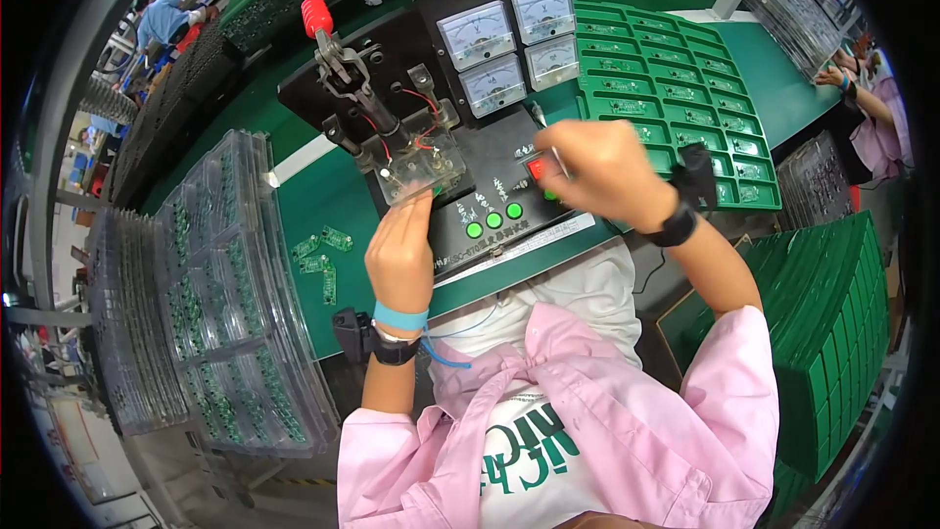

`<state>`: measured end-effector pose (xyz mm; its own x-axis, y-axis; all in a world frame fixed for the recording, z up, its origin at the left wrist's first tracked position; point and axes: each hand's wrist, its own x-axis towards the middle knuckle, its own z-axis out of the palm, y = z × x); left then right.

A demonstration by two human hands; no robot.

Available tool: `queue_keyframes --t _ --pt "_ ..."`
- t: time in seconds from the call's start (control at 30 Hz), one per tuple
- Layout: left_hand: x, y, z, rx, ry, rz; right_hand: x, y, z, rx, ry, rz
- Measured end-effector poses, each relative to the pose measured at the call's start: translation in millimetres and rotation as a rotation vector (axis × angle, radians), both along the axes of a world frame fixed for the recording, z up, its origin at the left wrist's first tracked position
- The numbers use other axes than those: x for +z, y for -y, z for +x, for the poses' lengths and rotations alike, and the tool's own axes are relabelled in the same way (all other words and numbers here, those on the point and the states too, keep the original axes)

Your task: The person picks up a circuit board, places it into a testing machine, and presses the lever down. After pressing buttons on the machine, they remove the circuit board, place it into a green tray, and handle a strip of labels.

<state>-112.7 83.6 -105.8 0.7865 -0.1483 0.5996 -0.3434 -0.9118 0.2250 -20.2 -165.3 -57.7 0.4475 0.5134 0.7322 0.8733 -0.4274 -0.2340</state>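
Observation:
On the green bench a black test box (504,181) carries a toggle clamp (351,78) with a red handle above a clear plastic fixture (426,165) with red wires. My left hand (399,247) is at the fixture's front edge, fingers long and pressed together; a green sliver shows beside the fingertips, mostly hidden. My right hand (612,174) is closed in a fist over the box's right side, next to a red switch (536,168). A thin pale line shows at its fingers, too small to name. Green buttons (494,220) lie between my hands.
Several dial meters (493,85) stand behind the box. A green compartment tray (676,103) of circuit boards is at the right, with stacked green trays (832,353) below. Loose circuit boards (329,284) lie left of my left hand, beside stacked clear trays (220,333).

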Motion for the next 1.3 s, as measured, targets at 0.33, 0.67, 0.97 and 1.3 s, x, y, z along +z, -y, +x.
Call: queue_keyframes --t 0.33,0.67,0.97,1.3 --pt "6 28 7 -0.018 -0.168 -0.009 5 147 25 -0.508 -0.231 0.154" --pt "12 25 3 -0.074 -0.153 0.027 -65 167 184 -0.595 -0.151 0.086" --pt "6 27 -9 -0.051 -0.300 0.132 -87 108 236 -0.693 -0.515 -0.230" --pt "5 33 -6 0.019 -0.402 0.148 -48 120 146 -0.519 -0.395 -0.103"
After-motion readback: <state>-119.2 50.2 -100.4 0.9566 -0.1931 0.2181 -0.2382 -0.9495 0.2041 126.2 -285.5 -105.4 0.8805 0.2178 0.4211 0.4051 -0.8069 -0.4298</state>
